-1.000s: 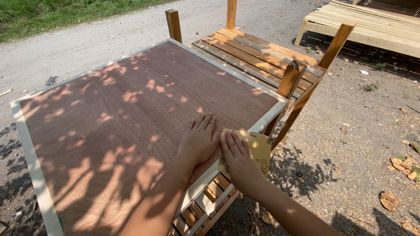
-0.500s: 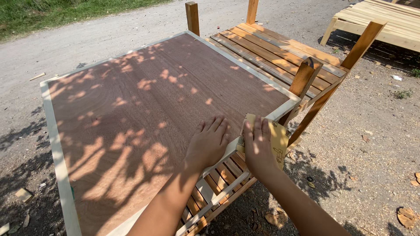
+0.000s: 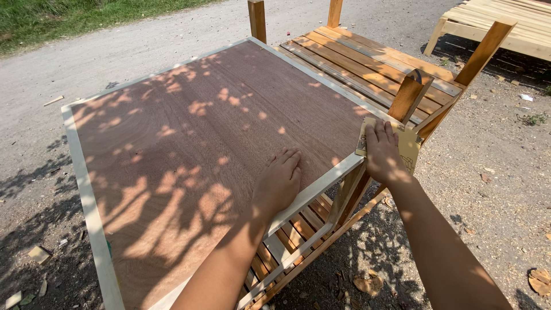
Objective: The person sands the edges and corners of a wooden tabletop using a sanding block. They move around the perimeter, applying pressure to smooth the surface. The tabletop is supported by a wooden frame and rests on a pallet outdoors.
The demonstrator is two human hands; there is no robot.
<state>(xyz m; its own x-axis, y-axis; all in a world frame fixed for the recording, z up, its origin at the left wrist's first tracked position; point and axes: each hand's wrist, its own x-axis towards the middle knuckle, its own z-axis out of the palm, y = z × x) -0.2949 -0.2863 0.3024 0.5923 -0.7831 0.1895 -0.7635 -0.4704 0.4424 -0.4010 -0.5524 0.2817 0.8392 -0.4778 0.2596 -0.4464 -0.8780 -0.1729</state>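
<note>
A large reddish-brown plywood panel with a pale wooden frame lies flat on a slatted wooden bed frame. My left hand rests flat on the panel near its right edge, fingers together, holding nothing. My right hand presses a yellowish sheet of sandpaper against the panel's near right corner, where the pale frame strip ends.
An upright wooden block and a slanted post stand just beyond the corner. Another slatted wooden frame sits at the top right. Gravel ground with wood scraps surrounds everything; grass lies at the far left.
My right hand with the sandpaper has slid along the panel's edge to the corner. My left hand stays flat on the panel. The view has shifted slightly.
</note>
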